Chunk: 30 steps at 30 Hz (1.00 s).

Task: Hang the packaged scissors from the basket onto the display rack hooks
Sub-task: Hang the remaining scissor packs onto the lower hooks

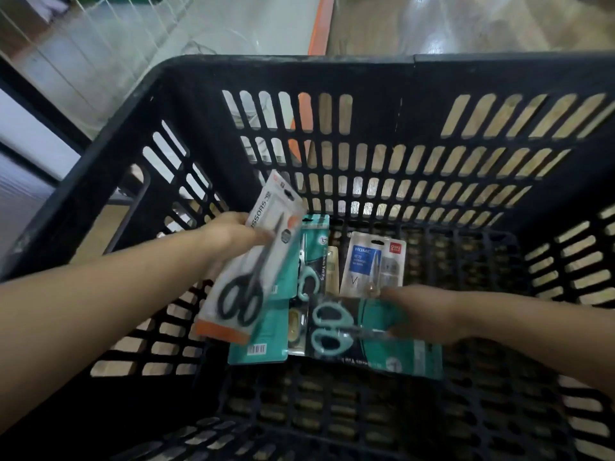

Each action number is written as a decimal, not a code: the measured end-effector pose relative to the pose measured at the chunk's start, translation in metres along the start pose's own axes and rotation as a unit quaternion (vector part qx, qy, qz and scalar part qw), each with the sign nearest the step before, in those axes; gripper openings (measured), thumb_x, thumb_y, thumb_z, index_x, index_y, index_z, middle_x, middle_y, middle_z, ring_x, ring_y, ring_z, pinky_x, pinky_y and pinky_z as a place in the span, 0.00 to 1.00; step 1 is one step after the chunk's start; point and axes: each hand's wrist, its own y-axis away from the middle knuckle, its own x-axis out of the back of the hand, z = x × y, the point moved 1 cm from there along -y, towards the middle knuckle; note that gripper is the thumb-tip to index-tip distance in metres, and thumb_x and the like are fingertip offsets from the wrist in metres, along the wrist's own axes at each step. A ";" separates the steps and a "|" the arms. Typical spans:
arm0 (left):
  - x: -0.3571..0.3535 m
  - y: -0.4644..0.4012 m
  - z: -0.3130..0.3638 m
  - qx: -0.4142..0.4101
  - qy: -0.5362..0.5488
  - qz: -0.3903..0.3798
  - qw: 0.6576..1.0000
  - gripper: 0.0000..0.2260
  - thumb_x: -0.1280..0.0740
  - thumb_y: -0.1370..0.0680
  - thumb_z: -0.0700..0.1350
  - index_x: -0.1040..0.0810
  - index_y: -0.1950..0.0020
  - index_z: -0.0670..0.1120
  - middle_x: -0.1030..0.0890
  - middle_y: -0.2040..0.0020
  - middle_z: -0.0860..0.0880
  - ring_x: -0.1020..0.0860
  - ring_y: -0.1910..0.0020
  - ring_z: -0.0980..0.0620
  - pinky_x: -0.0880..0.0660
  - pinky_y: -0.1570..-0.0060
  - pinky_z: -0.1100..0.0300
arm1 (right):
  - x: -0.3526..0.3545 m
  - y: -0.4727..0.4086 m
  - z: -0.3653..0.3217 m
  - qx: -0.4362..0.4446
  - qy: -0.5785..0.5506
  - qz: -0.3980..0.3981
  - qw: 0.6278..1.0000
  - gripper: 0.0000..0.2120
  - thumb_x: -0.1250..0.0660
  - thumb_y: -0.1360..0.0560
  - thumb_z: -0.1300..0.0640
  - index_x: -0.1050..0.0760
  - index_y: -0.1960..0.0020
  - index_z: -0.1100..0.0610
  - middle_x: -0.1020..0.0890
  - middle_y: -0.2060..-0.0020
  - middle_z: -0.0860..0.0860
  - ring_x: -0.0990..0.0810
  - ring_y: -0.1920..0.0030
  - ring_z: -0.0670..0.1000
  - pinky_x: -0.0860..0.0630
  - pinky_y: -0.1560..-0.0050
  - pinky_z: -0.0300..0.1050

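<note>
I look down into a black slotted plastic basket (pixel 366 74). My left hand (pixel 229 232) grips a white and orange pack of black-handled scissors (pixel 249 261), lifted and tilted above the basket floor. My right hand (pixel 422 316) grips a teal pack of mint-handled scissors (pixel 362 334) lying crosswise low in the basket. Beneath them lie another teal pack with mint scissors (pixel 311 257), a white pack with a blue label (pixel 372 264) and a teal card showing a barcode (pixel 263 347).
White wire shelving (pixel 100 38) stands beyond the basket at the upper left, over a pale floor. An orange strip (pixel 321 24) runs along the floor edge, with wood-look flooring to its right. A dark frame (pixel 36 104) crosses the left side.
</note>
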 end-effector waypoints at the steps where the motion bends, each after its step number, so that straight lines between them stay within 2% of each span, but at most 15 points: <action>1: 0.000 0.002 -0.001 0.002 0.009 -0.006 1.000 0.07 0.31 0.25 0.44 0.25 0.48 0.47 0.19 0.52 0.44 0.20 0.54 0.43 0.22 0.54 0.46 | 0.005 0.003 0.002 -0.010 -0.046 0.009 0.999 0.20 0.35 0.23 0.53 0.35 0.33 0.54 0.25 0.40 0.51 0.24 0.42 0.50 0.25 0.44 0.43; 4: -0.008 0.002 -0.003 0.003 0.056 -0.023 0.998 0.08 0.29 0.26 0.43 0.25 0.50 0.47 0.18 0.54 0.45 0.19 0.57 0.46 0.22 0.62 0.51 | 0.025 0.014 0.004 -0.021 -0.195 0.059 0.979 0.13 0.35 0.24 0.52 0.31 0.41 0.53 0.21 0.53 0.46 0.22 0.56 0.44 0.24 0.63 0.33; 6: -0.013 0.002 -0.004 0.002 0.090 -0.017 0.996 0.07 0.29 0.26 0.44 0.25 0.51 0.46 0.18 0.56 0.45 0.18 0.59 0.46 0.22 0.64 0.52 | 0.034 0.018 0.007 -0.031 -0.254 0.092 0.962 0.10 0.34 0.24 0.52 0.30 0.44 0.52 0.20 0.57 0.46 0.22 0.59 0.42 0.27 0.69 0.31; 10: -0.012 -0.004 -0.010 -0.014 0.102 0.032 0.994 0.05 0.33 0.23 0.47 0.25 0.53 0.46 0.19 0.60 0.45 0.20 0.63 0.48 0.24 0.65 0.56 | 0.028 0.015 0.010 -0.048 -0.358 0.119 0.925 0.10 0.34 0.23 0.53 0.31 0.44 0.50 0.20 0.56 0.46 0.21 0.58 0.45 0.25 0.65 0.36; 14: -0.017 -0.010 -0.022 0.006 0.090 0.044 0.995 0.06 0.34 0.22 0.48 0.26 0.52 0.46 0.19 0.57 0.43 0.20 0.61 0.46 0.23 0.62 0.54 | 0.016 0.000 0.007 -0.085 -0.416 0.155 0.892 0.09 0.36 0.22 0.55 0.32 0.43 0.54 0.23 0.58 0.46 0.23 0.60 0.45 0.28 0.67 0.36; 16: -0.026 -0.012 -0.031 0.014 0.079 0.038 0.996 0.07 0.34 0.22 0.47 0.25 0.48 0.44 0.18 0.52 0.42 0.19 0.56 0.44 0.22 0.56 0.52 | 0.009 -0.008 0.006 -0.108 -0.421 0.156 0.887 0.10 0.38 0.21 0.57 0.33 0.41 0.56 0.24 0.56 0.48 0.24 0.59 0.47 0.28 0.66 0.37; 19: -0.037 -0.013 -0.041 0.016 0.056 0.023 0.998 0.12 0.34 0.22 0.43 0.25 0.40 0.42 0.20 0.45 0.41 0.21 0.51 0.43 0.25 0.50 0.54 | -0.004 -0.020 0.007 -0.137 -0.413 0.135 0.890 0.09 0.39 0.21 0.61 0.33 0.42 0.56 0.25 0.53 0.50 0.24 0.57 0.48 0.28 0.66 0.38; 22: -0.038 -0.016 -0.044 0.024 0.051 0.022 0.998 0.14 0.34 0.22 0.44 0.25 0.38 0.42 0.20 0.44 0.41 0.21 0.49 0.42 0.26 0.48 0.54 | -0.015 -0.027 0.012 -0.162 -0.389 0.115 0.900 0.06 0.39 0.22 0.62 0.31 0.45 0.57 0.23 0.51 0.52 0.24 0.52 0.50 0.25 0.55 0.42; 23: -0.037 -0.016 -0.044 0.025 0.051 0.023 0.998 0.14 0.34 0.22 0.44 0.25 0.38 0.42 0.20 0.44 0.41 0.21 0.49 0.42 0.25 0.47 0.53 | -0.016 -0.027 0.014 -0.165 -0.383 0.111 0.902 0.05 0.38 0.22 0.62 0.30 0.46 0.57 0.23 0.53 0.51 0.24 0.54 0.50 0.25 0.56 0.41; 25: -0.037 -0.017 -0.043 0.023 0.049 0.023 0.998 0.14 0.34 0.22 0.44 0.26 0.37 0.41 0.20 0.44 0.41 0.21 0.50 0.43 0.26 0.48 0.54 | -0.014 -0.025 0.015 -0.165 -0.375 0.104 0.906 0.02 0.37 0.22 0.62 0.28 0.50 0.57 0.23 0.59 0.48 0.24 0.61 0.46 0.25 0.65 0.35; 26: -0.038 -0.017 -0.043 0.022 0.049 0.021 0.998 0.14 0.34 0.22 0.44 0.26 0.37 0.41 0.20 0.44 0.41 0.22 0.51 0.43 0.27 0.50 0.55 | -0.012 -0.023 0.016 -0.163 -0.370 0.099 0.909 0.02 0.37 0.22 0.63 0.28 0.52 0.57 0.23 0.60 0.48 0.24 0.63 0.45 0.26 0.69 0.33; 27: -0.038 -0.016 -0.043 0.020 0.051 0.019 0.998 0.14 0.34 0.22 0.44 0.26 0.37 0.41 0.20 0.44 0.42 0.22 0.52 0.44 0.27 0.51 0.56 | -0.008 -0.020 0.016 -0.162 -0.363 0.096 0.913 0.03 0.38 0.22 0.64 0.27 0.53 0.57 0.21 0.59 0.50 0.24 0.63 0.46 0.25 0.69 0.33; 30: -0.038 -0.017 -0.043 0.013 0.052 0.023 0.998 0.14 0.35 0.21 0.44 0.27 0.37 0.41 0.20 0.44 0.42 0.23 0.53 0.46 0.28 0.53 0.57 | 0.010 -0.016 0.020 -0.157 -0.280 0.108 0.941 0.08 0.39 0.23 0.66 0.26 0.46 0.60 0.20 0.48 0.56 0.20 0.52 0.54 0.21 0.53 0.46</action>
